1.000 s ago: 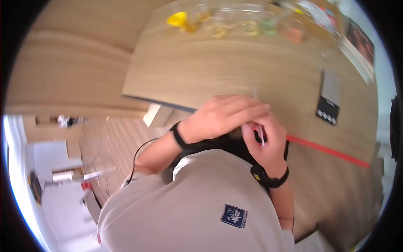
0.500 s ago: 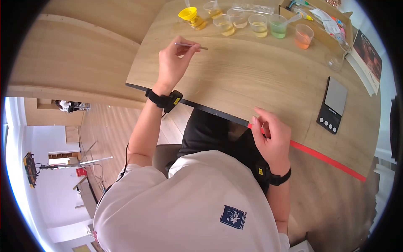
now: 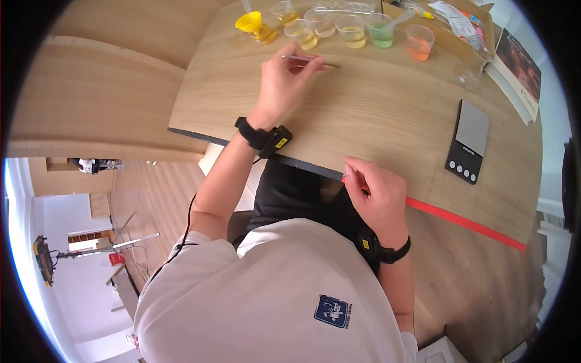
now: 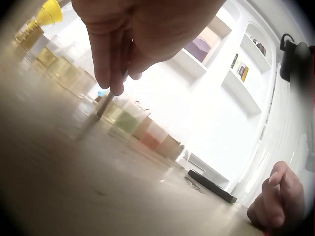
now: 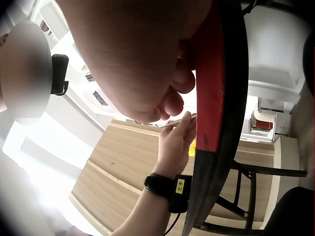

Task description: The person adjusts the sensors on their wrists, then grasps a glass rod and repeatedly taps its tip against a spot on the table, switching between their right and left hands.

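My left hand (image 3: 281, 85) is over the table's left half, in front of the cups, pinching a thin stick (image 3: 332, 64) between thumb and fingers. The stick lies nearly level in the head view, its brownish end pointing right. In the left wrist view that stick (image 4: 104, 105) slants down from the fingertips, close over the tabletop. My right hand (image 3: 378, 193) rests at the table's front edge by the red strip, fingers loosely curled with nothing seen in them. Nearest the left hand are a yellow funnel (image 3: 248, 22) and a clear cup of yellowish liquid (image 3: 305, 41).
Along the back stand several more clear cups, among them a green one (image 3: 381, 37) with a dropper and an orange one (image 3: 419, 45). A cardboard box (image 3: 484, 39) of supplies fills the back right. A scale (image 3: 472, 133) and a book (image 3: 517, 69) lie at the right.
A second ago both hands were together at the front edge, around a thin pale stick. The left hand then went out over the table with the stick and has since shifted right. The right hand stayed.
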Tool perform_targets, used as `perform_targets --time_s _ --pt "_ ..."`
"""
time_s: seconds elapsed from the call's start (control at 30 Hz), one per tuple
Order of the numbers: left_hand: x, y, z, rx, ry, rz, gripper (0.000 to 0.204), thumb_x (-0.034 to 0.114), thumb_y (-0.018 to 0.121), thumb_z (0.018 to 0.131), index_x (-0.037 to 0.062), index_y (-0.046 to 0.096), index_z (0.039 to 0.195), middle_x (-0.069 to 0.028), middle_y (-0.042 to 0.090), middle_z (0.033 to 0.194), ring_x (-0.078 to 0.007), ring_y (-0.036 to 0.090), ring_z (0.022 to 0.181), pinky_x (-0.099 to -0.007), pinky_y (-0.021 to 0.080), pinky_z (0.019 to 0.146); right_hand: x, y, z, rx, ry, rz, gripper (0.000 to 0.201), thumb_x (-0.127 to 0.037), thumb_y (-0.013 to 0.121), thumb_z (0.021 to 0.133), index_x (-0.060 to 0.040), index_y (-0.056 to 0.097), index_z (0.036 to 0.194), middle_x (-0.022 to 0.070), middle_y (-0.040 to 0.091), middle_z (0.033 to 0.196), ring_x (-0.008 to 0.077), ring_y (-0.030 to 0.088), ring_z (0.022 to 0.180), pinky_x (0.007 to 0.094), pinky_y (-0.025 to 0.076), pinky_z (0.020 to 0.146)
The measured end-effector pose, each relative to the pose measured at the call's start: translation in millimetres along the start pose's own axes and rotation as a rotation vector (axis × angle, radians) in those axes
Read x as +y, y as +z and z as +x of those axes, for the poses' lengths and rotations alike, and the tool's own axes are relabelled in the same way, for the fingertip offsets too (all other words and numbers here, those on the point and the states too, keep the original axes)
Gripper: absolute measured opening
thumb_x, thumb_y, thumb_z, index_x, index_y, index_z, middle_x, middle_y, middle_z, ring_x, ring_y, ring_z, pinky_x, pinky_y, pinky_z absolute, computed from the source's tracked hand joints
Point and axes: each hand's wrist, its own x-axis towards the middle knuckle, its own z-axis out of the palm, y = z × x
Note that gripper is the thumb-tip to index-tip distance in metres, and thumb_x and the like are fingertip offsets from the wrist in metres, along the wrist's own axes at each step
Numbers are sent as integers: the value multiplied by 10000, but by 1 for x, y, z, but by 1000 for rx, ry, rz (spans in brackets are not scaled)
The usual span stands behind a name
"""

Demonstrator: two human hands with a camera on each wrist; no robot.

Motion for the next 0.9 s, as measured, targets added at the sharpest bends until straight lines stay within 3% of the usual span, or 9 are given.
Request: perform_targets --time_s 0.13,0.3,0.5,0.57,0.67,0.83,0.9 --pt "23 41 3 -86 -2 -43 120 36 687 970 -32 594 935 -140 759 1009 -202 758 943 -273 603 838 2 -1 -1 7 -12 22 142 -19 726 867 -71 683 992 46 682 757 193 600 551 306 467 514" --pt "40 62 3 -139 182 -23 81 51 695 966 2 631 962 -116 767 1006 -171 756 928 -266 601 812 3 -1 -1 3 -20 15 142 -18 725 867 -70 679 991 48 669 737 192 593 541 312 465 510" --pt "39 -16 -3 10 213 172 80 50 703 962 -11 652 953 -117 765 1000 -168 755 932 -266 600 805 2 -3 0 -2 -8 7 141 -20 729 869 -71 679 990 46 666 725 186 586 533 311 456 498" --pt "25 -42 -8 75 53 181 93 46 706 962 -19 643 942 -115 761 980 -168 754 917 -266 599 803 2 -3 1 -5 -13 9 154 -13 730 866 -70 686 1003 47 673 726 185 584 531 302 452 497" --pt "1 -61 -14 84 -6 119 105 45 711 959 -22 636 930 -110 756 968 -165 750 916 -267 596 809 1 -1 1 7 7 25 174 -6 728 865 -67 695 1025 50 681 729 182 585 530 292 451 499" --pt "1 -29 -19 35 -25 81 55 17 685 969 -9 642 945 -103 754 981 -161 745 929 -294 603 818 -1 -1 1 -17 34 3 191 -7 729 873 -52 704 1057 42 682 728 161 577 527 282 446 499" --pt "15 -13 -17 -110 196 77 78 -22 688 932 10 668 1001 -105 753 1007 -199 752 919 -314 604 793 -2 -3 -1 -16 49 -19 199 -15 736 873 -43 708 1068 33 667 709 145 559 516 272 437 496"
